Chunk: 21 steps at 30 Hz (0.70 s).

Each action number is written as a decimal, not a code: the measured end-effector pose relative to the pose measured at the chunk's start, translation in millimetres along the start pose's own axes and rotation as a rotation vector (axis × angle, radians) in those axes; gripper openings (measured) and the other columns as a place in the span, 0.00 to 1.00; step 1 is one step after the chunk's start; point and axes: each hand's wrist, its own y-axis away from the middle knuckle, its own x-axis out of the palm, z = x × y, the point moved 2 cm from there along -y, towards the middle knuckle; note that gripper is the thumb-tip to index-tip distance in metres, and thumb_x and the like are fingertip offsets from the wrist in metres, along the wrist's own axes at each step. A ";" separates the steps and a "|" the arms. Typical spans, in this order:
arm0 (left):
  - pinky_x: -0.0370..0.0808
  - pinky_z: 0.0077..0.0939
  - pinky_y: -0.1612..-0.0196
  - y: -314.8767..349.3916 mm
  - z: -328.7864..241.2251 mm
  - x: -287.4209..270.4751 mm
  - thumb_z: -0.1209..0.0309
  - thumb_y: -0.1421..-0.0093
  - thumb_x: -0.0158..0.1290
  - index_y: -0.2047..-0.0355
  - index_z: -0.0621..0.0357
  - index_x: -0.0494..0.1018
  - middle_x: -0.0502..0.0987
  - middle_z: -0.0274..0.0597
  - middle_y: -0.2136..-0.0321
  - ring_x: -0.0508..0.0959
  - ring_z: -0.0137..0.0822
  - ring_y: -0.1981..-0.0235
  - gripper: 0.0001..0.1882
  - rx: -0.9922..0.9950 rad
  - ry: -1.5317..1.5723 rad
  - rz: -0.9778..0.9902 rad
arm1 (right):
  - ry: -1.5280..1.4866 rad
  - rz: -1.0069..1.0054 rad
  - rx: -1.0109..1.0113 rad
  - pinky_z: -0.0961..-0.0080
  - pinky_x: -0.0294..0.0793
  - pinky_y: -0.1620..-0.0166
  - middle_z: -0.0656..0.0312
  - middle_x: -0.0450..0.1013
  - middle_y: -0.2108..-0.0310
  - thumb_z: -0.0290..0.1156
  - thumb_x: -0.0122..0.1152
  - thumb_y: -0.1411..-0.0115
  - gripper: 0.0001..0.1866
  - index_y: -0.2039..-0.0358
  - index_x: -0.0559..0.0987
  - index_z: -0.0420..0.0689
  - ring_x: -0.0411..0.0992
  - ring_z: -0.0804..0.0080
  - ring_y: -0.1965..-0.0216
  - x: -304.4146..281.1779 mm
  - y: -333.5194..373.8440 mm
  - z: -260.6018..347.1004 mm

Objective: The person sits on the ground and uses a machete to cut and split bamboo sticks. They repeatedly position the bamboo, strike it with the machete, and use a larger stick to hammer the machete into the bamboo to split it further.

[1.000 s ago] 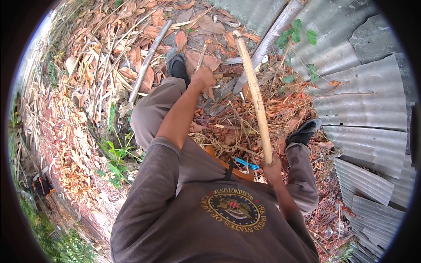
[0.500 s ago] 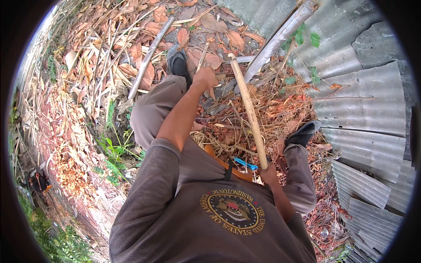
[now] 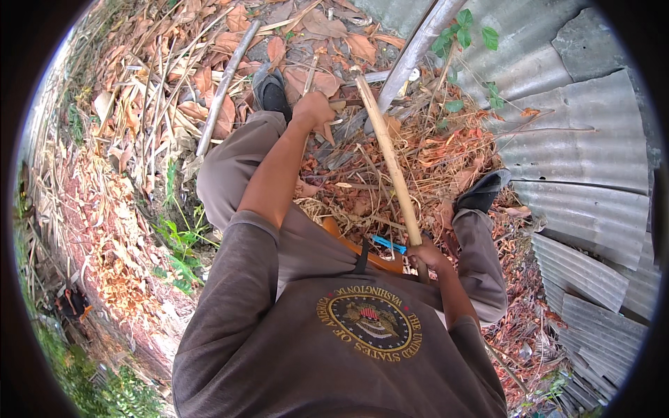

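Note:
My left hand [image 3: 315, 110] is closed around the brown handle of a knife [image 3: 339, 104]. Its dark blade points right toward a long pale peeled wooden pole [image 3: 390, 164]. I cannot tell whether the blade touches the wood, as the pole partly covers it. The pole leans up and away from my lap. My right hand [image 3: 428, 255] grips it close to its near end. Beside that hand, at my waist, lie a blue slender object [image 3: 387, 244] and an orange curved piece [image 3: 385, 264], partly hidden by the pole and a dark strap.
Corrugated metal sheets [image 3: 571, 153] rise along the right. A grey post [image 3: 418, 52] slants at the far side. Dry leaves and twigs [image 3: 432, 167] cover the ground, and a grey stick [image 3: 226, 90] lies far left. My shoes [image 3: 272, 94] stand either side of the pole.
The view has shifted slightly. The pole's far tip sits a little farther up and left, and its near end now shows below my right hand. Both hands keep their grips.

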 end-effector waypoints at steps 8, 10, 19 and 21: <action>0.78 0.38 0.57 -5.3 5.7 6.5 0.65 0.57 0.56 0.67 0.66 0.80 0.80 0.59 0.65 0.81 0.52 0.61 0.19 0.031 -0.025 -0.016 | 0.265 -0.417 -0.395 0.78 0.69 0.71 0.65 0.69 0.77 0.47 0.55 0.35 0.21 0.58 0.73 0.39 0.67 0.80 0.75 31.1 -4.7 35.7; 0.77 0.39 0.57 -1.2 2.3 1.8 0.65 0.57 0.56 0.67 0.67 0.79 0.80 0.59 0.65 0.81 0.53 0.61 0.19 0.035 -0.020 -0.013 | 0.299 -0.454 -0.439 0.78 0.68 0.75 0.66 0.68 0.79 0.48 0.56 0.36 0.21 0.60 0.75 0.40 0.67 0.79 0.79 30.1 -24.8 54.7; 0.78 0.40 0.59 -7.3 2.5 7.7 0.67 0.57 0.55 0.70 0.66 0.80 0.80 0.59 0.68 0.81 0.53 0.63 0.16 0.044 -0.024 -0.042 | 0.021 -0.306 -0.364 0.77 0.72 0.72 0.64 0.71 0.76 0.57 0.48 0.35 0.27 0.56 0.73 0.42 0.71 0.76 0.76 46.5 -133.7 169.3; 0.78 0.40 0.59 -1.6 0.2 6.1 0.67 0.57 0.55 0.70 0.65 0.80 0.80 0.59 0.68 0.81 0.54 0.64 0.15 0.035 -0.028 -0.039 | -0.045 -0.340 -0.395 0.79 0.72 0.76 0.65 0.71 0.77 0.51 0.53 0.35 0.23 0.57 0.74 0.42 0.71 0.78 0.79 55.2 -138.1 180.8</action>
